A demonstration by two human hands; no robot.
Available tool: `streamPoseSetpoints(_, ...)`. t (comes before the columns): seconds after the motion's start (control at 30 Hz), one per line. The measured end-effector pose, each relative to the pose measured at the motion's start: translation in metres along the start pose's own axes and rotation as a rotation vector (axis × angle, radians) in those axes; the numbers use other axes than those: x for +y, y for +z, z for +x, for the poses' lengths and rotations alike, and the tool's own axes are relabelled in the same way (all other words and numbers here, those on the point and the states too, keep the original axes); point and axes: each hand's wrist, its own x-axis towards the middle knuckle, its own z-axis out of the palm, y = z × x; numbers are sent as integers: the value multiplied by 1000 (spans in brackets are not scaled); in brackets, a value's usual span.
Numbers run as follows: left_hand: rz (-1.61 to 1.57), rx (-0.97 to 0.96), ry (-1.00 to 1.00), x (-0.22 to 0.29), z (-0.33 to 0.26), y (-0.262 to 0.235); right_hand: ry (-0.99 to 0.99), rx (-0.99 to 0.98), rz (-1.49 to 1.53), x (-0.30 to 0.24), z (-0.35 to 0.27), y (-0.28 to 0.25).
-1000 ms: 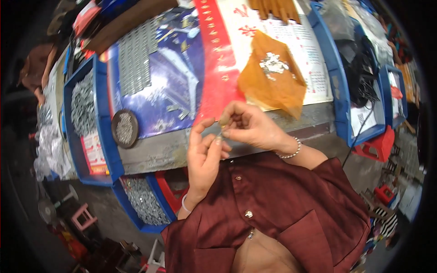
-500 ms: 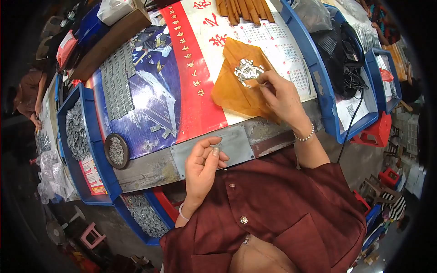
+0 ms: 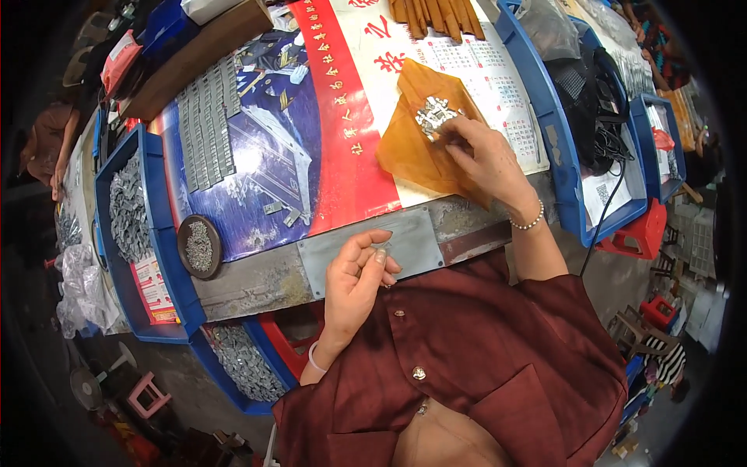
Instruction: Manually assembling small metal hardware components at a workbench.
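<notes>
My right hand reaches over a folded amber sheet. Its thumb and forefinger are pinched at the edge of a pile of small silvery-white pieces; what sits between the fingertips, if anything, is hidden. My left hand hovers above a grey metal plate at the table's near edge. Its fingers are curled in with the thumb pressed against them, and whatever they hold is too small to make out. Left of it stands a round dark dish of tiny metal bits.
Rows of grey metal parts lie on the poster-covered table. A blue tray of grey pieces flanks the left side, with another blue bin below. Another blue tray with bags and cables borders the right. Rolled amber sheets lie at the back.
The whole view has shifted slightly, so the table sits a little further right. My right hand stays at the pile, its fingers now further over the pieces. The left hand keeps its curled pose.
</notes>
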Motion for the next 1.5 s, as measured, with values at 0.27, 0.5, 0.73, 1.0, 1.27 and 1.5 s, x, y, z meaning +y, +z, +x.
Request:
streamPoseSetpoints(0.27, -31, -6, -5, -2, 0, -5, -194, -12, -147, 3, 8, 7)
streamPoseSetpoints(0.5, -53, -25, -12, -1, 5, -1, -79, -2, 23, -1, 6, 8)
streamPoseSetpoints(0.73, -313, -169, -92, 3, 22, 2, -377, 36, 378, -54, -20, 10)
streamPoseSetpoints(1.0, -486, -190, -131, 12, 26, 5, -635, -110, 461, -65, -19, 8)
streamPoseSetpoints(1.27, -446, -145, -160, 14, 23, 3, -552, -267, 529, -62, -21, 12)
streamPoseSetpoints(1.5, -401, -99, -77, 12, 19, 0, -222, -264, 973, -56, -30, 23)
